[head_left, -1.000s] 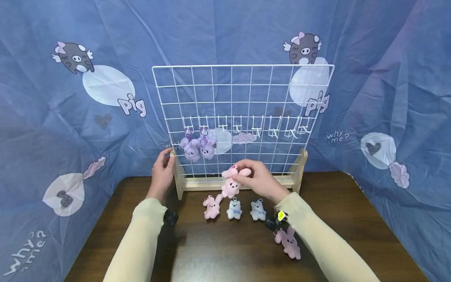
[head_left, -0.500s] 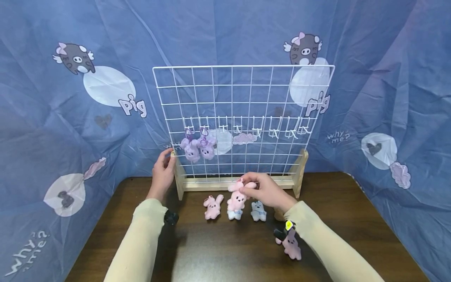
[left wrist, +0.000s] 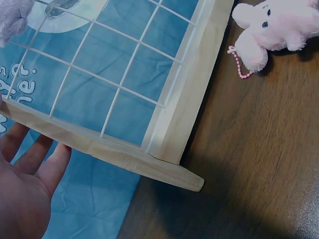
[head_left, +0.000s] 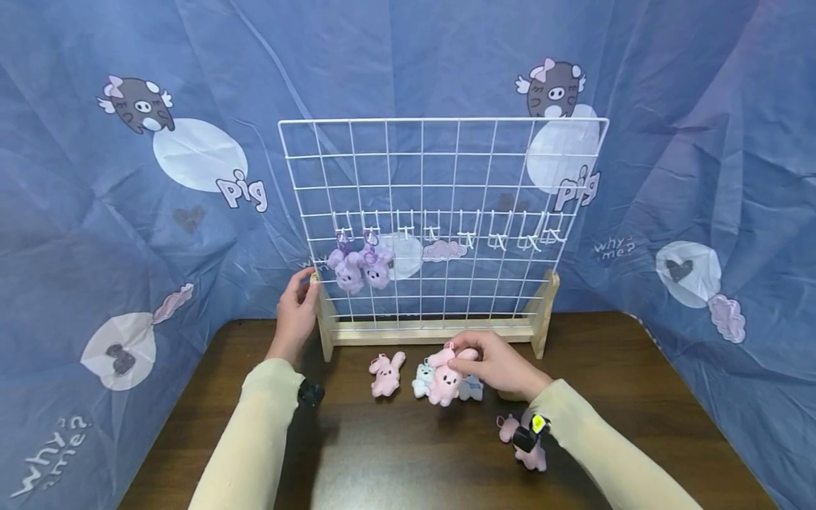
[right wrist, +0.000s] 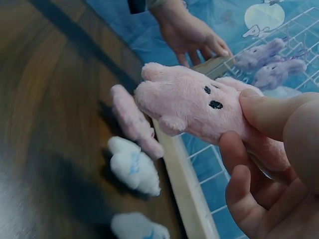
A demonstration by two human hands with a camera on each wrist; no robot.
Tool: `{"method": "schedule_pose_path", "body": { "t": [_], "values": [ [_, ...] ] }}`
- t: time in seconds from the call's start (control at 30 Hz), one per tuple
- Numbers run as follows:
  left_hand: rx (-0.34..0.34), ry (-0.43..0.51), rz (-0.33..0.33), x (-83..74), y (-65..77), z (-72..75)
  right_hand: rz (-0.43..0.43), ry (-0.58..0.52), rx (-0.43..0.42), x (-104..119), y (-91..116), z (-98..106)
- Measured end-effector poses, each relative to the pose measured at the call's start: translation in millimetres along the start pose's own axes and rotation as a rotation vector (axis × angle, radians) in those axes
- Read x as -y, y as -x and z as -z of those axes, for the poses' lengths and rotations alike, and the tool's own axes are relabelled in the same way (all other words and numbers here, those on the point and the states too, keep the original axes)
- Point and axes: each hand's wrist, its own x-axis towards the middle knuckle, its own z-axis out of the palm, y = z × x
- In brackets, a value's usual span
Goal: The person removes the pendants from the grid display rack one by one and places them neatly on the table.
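Observation:
My right hand (head_left: 500, 363) pinches a pink bunny plush keychain (head_left: 444, 386) near its head and ears. In the right wrist view the plush (right wrist: 184, 97) points its feet away from my fingers. It overlaps two white bear plush keychains (head_left: 421, 380) in the head view. My left hand (head_left: 297, 317) grips the left wooden post (head_left: 325, 319) of a white wire grid rack (head_left: 440, 170); in the left wrist view its fingers (left wrist: 54, 169) pass behind the wood. Two purple plush keychains (head_left: 377, 270) hang from hooks at the grid's left.
Another pink bunny keychain (head_left: 385, 375) lies on the brown table (head_left: 382, 453) before the rack. A further pink bunny (head_left: 532, 455) lies at the right, partly under my right wrist. Several white hooks (head_left: 498, 241) without plushes line the grid. A blue cloth (head_left: 446, 57) stands behind.
My right hand has moved right and down toward the table's front with the pink bunny, passing over the white bears. The left hand keeps its place on the post.

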Motion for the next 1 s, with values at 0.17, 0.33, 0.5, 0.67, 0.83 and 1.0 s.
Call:
{"method": "schedule_pose_path", "body": {
  "t": [0.17,0.33,0.5,0.67,0.83,1.0],
  "values": [
    [-0.002,-0.002,0.003,0.1,0.3,0.1,-0.024,0.045,0.011,-11.6,10.3,0.3],
    [0.0,0.0,0.005,0.0,0.8,0.1,-0.02,0.062,0.032,-20.2,20.3,0.9],
    [0.003,-0.001,0.006,-0.1,0.7,0.2,-0.04,0.05,0.057,-27.1,29.3,2.2],
    [0.002,-0.001,0.001,0.8,0.4,1.0,-0.051,0.057,0.089,-31.3,37.6,2.6],
    [-0.001,0.004,0.004,1.0,0.9,0.5,-0.057,0.048,0.122,-33.0,45.5,1.8],
    [-0.004,0.01,-0.006,-0.1,0.9,-0.5,-0.045,0.064,0.145,-35.5,50.2,-0.4]
  ]
}}
